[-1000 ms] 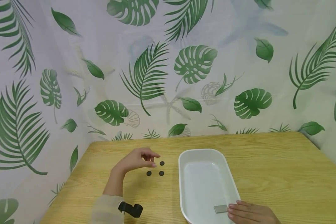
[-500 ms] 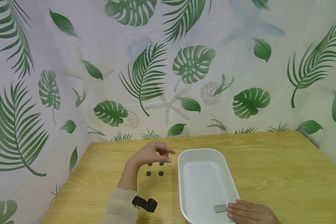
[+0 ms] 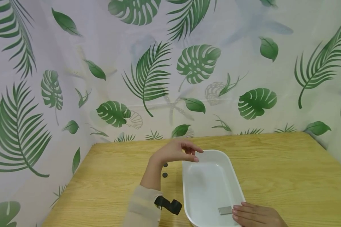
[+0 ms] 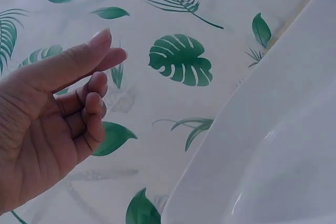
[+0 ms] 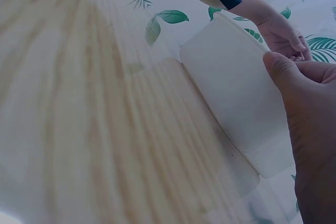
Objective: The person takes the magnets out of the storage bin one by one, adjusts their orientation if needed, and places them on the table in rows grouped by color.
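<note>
My left hand (image 3: pixel 177 152) hovers over the far left corner of a white rectangular tray (image 3: pixel 184 189). Its thumb and index finger stretch forward and the other fingers curl in; nothing shows between them, and the left wrist view shows the same hand (image 4: pixel 58 108) beside the tray wall (image 4: pixel 210 166). My right hand (image 3: pixel 258 215) grips the tray's near right rim, fingers over the edge and thumb (image 5: pixel 283 72) against the outer wall. A flat grey rectangle (image 3: pixel 225 210) lies inside by those fingertips. Two small black discs (image 3: pixel 164 175) show on the table; the left forearm covers others.
The wood-grain table (image 3: pixel 287 170) runs back to a leaf-printed cloth (image 3: pixel 164 78) that hangs behind it and at both sides. A black strap-on device (image 3: pixel 169 205) sits on the left wrist over a beige sleeve (image 3: pixel 145 205).
My left hand has moved right, from beside the black discs to above the tray. The right hand and the tray stay in place.
</note>
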A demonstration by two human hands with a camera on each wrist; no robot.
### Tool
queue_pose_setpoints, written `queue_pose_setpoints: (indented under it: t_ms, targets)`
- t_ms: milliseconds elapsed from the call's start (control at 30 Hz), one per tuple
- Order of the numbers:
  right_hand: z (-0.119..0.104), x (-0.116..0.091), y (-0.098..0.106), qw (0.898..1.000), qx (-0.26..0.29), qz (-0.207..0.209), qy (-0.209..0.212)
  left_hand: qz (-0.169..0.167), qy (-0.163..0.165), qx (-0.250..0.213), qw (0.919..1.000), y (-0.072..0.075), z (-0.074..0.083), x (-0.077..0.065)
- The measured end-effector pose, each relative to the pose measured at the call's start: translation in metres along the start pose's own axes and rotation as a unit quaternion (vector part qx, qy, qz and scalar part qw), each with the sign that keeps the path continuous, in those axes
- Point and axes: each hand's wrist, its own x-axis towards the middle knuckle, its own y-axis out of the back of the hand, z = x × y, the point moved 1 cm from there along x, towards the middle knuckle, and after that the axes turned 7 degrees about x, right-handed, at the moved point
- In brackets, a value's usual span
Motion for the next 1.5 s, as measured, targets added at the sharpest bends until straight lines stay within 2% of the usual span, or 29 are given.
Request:
queue_pose_setpoints:
  t_ms: [200, 333, 467, 733, 900, 1033, 1133, 1233, 1367, 1500]
  targets:
    - [-0.002, -0.004, 0.002, 1.000, -0.006, -0.016, -0.023, -0.022, -0.019, 0.004, 0.9996, -0.013, 0.009, 0.017]
    - [-0.001, -0.005, 0.002, 1.000, -0.006, -0.017, -0.012, -0.041, -0.023, -0.019, 0.9987, -0.023, 0.009, 0.024]
    - [-0.001, -0.006, 0.002, 1.000, -0.002, -0.012, -0.007, -0.055, -0.030, -0.044, 0.9971, -0.035, 0.003, 0.031]
    - [-0.003, -0.007, 0.004, 1.000, 0.004, -0.021, -0.020, -0.091, -0.024, -0.079, 0.9925, -0.059, -0.014, 0.043]
    - [-0.002, -0.006, 0.006, 0.999, 0.004, -0.029, -0.014, -0.112, -0.012, -0.075, 0.9908, -0.070, -0.013, 0.050]
    - [-0.002, -0.006, 0.006, 0.999, -0.005, -0.033, -0.011, -0.142, -0.001, -0.065, 0.9877, -0.077, -0.010, 0.057]
    - [-0.002, -0.006, 0.006, 0.999, -0.010, -0.033, -0.008, -0.171, 0.018, -0.058, 0.9835, -0.084, -0.011, 0.061]
    - [-0.004, -0.004, 0.005, 0.999, -0.003, -0.038, -0.022, -0.204, 0.036, -0.059, 0.9766, -0.093, -0.014, 0.064]
    - [-0.006, 0.001, 0.005, 0.999, 0.000, -0.043, -0.031, -0.247, 0.034, -0.067, 0.9662, -0.105, -0.017, 0.068]
    - [-0.004, 0.008, 0.007, 0.999, -0.011, -0.038, -0.012, -0.284, 0.032, -0.075, 0.9552, -0.112, -0.016, 0.071]
